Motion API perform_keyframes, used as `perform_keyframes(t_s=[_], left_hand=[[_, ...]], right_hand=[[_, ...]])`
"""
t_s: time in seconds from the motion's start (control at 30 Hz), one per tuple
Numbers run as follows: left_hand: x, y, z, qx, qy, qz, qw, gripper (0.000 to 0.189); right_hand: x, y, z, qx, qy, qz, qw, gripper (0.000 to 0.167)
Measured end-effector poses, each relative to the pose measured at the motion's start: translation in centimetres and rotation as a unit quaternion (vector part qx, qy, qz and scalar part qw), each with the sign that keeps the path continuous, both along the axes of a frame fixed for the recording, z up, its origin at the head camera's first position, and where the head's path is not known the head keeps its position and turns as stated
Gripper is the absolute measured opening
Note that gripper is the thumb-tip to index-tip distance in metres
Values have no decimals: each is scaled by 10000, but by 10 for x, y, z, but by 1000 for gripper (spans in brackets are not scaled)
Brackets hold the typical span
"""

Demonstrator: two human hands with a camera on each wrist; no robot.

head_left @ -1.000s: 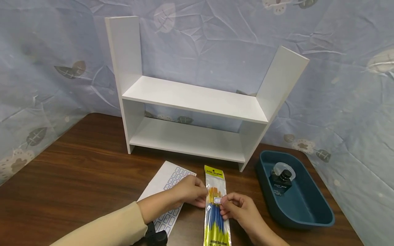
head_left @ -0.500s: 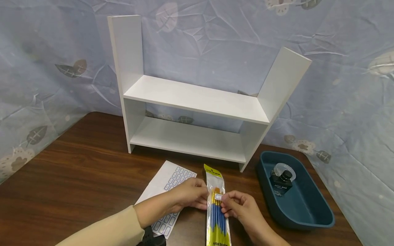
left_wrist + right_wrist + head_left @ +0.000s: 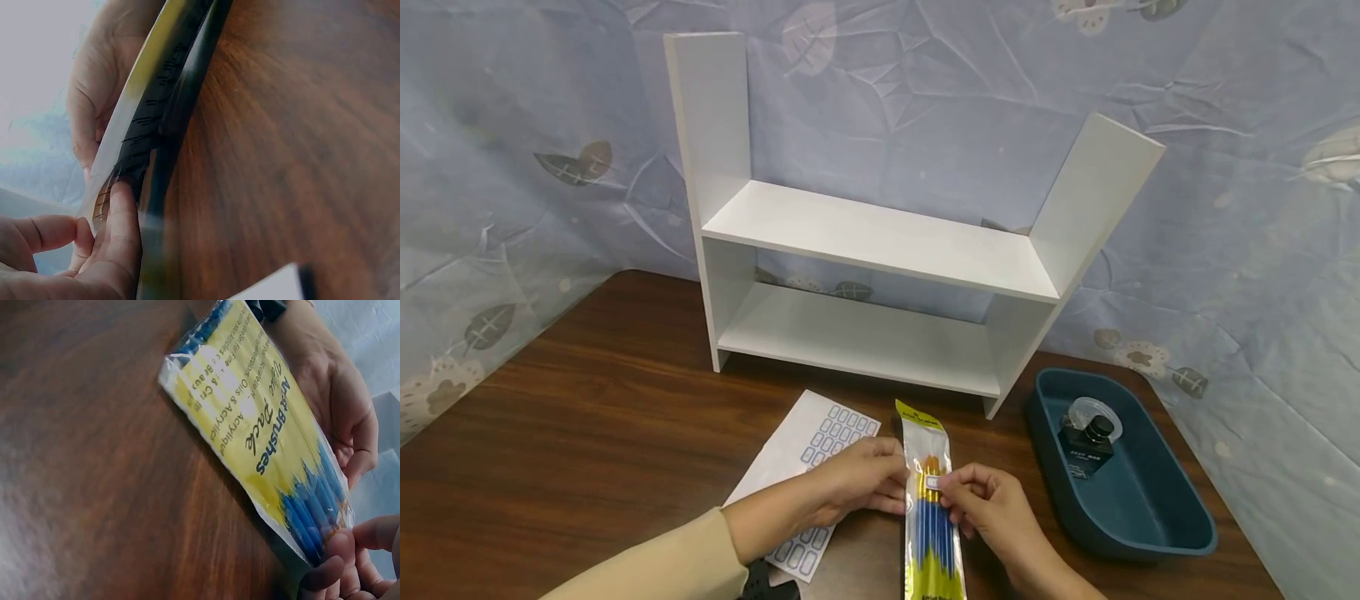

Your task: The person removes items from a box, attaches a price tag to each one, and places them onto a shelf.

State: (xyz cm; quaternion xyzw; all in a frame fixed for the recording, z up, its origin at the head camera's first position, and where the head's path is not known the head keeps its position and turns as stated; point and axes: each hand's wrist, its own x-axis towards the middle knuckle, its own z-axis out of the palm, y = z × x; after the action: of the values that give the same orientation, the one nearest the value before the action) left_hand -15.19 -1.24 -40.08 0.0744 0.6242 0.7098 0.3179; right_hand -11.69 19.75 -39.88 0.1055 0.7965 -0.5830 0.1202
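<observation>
A clear, yellow-ended pack of paintbrushes [image 3: 934, 525] with blue handles is tilted up from the table in the head view. My left hand [image 3: 868, 479] grips its left edge; the left wrist view shows a finger [image 3: 123, 219] against the pack's dark back. At the right edge, my right hand [image 3: 988, 504] pinches a small white blue-bordered sticker label [image 3: 932, 482] between thumb and forefinger, over the brushes' golden part. Whether the label is stuck down is hard to tell. Partly under my left forearm lies a sheet of labels [image 3: 808, 450].
Behind the hands stands a white two-tier shelf [image 3: 880, 242] with a slanted right side. A blue tray [image 3: 1150, 500] to the right holds a black bottle [image 3: 1086, 450] and a clear round lid [image 3: 1093, 412]. Everything rests on a dark wooden table [image 3: 587, 417].
The pack has tilted up from lying nearly flat, its top end bending. The label in my right hand has shifted slightly up over the brushes; both hands stay at the pack's edges.
</observation>
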Motion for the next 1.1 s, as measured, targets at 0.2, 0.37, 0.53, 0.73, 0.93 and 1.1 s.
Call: perform_keyframes(t_s=[0.2, 0.37, 0.53, 0.73, 0.93, 1.1], left_hand=[[1, 0, -1, 112, -59, -28, 9999, 8], [1, 0, -1, 186, -66, -97, 9998, 7], [3, 0, -4, 168, -63, -182, 9997, 7], [4, 0, -6, 7, -54, -185, 9998, 8], [5, 1, -7, -156, -9, -136, 9998, 11], [5, 0, -8, -227, 1, -132, 9997, 11]], right_hand=[[0, -2, 1, 258, 106, -72, 9996, 21], [0, -4, 1, 674, 260, 29, 9974, 24], [-1, -4, 2, 1264, 617, 492, 9888, 23], [-1, -2, 1, 1707, 910, 1024, 9758, 21], [-2, -1, 3, 1837, 984, 1294, 9694, 21], [-2, 0, 2, 1828, 884, 1446, 9684, 20]])
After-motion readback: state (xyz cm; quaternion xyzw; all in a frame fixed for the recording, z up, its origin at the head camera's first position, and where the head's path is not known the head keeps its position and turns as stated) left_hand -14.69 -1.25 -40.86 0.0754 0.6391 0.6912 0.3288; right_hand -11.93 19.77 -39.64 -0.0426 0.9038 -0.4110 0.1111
